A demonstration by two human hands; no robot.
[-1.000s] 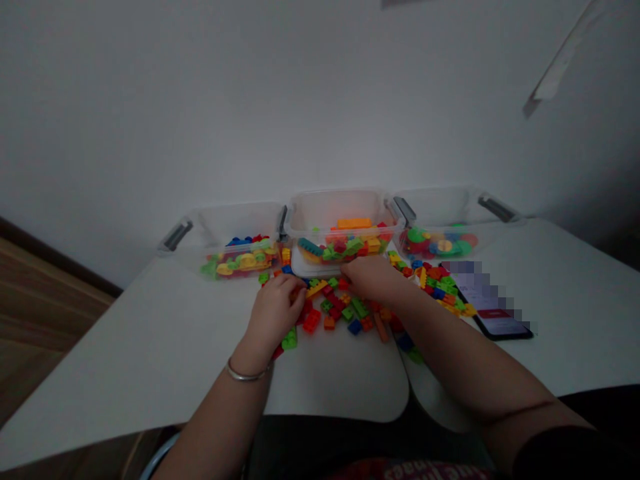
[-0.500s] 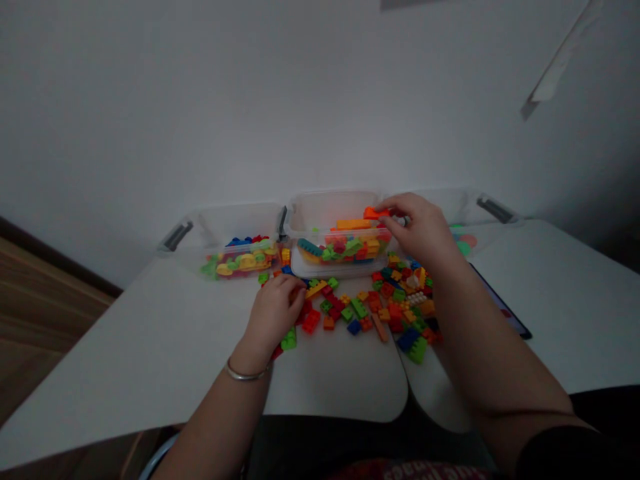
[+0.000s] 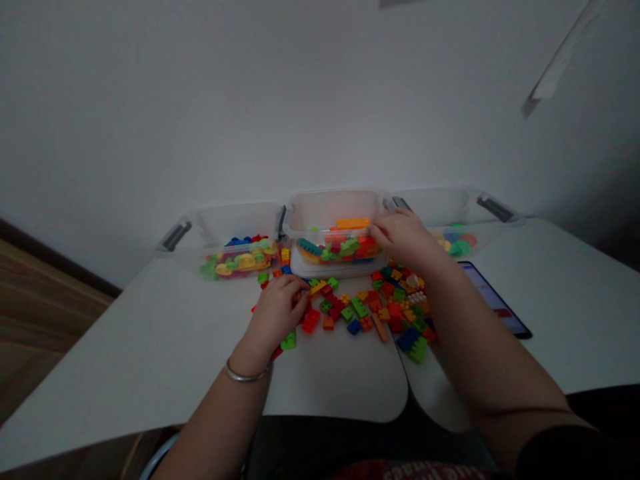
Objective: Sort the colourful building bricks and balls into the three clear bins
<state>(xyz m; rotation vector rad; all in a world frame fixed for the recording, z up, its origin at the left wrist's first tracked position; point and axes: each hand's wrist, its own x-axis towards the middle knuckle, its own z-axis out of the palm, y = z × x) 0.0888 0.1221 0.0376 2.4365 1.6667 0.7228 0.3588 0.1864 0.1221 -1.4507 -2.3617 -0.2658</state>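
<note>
A clear plastic box (image 3: 313,230) stands mid-table, partly filled with toy building bricks (image 3: 350,248); a long orange brick (image 3: 353,223) lies on top. At the box's right front rim is my right hand (image 3: 406,241), its fingers pinched together and bent down over the edge. Whether anything is between its fingertips is hidden. My left hand (image 3: 280,303) rests among the loose bricks on the table, thumb and fingers curled closed. Its palm side is hidden. A yellow-orange brick (image 3: 317,287) lies by its fingertips, and a red brick (image 3: 311,321) is just right of the thumb.
A clear box (image 3: 220,223) with yellow, green and blue pieces stands left; another clear box (image 3: 440,200) with round pieces stands right. A phone or tablet (image 3: 493,300) lies beyond my right forearm. Loose bricks (image 3: 395,310) spread across the white table (image 3: 335,383). The wall (image 3: 320,100) rises behind.
My right hand has moved down and slightly left to the box rim. The orange brick it held above the box is no longer visible. My left hand has barely moved.
</note>
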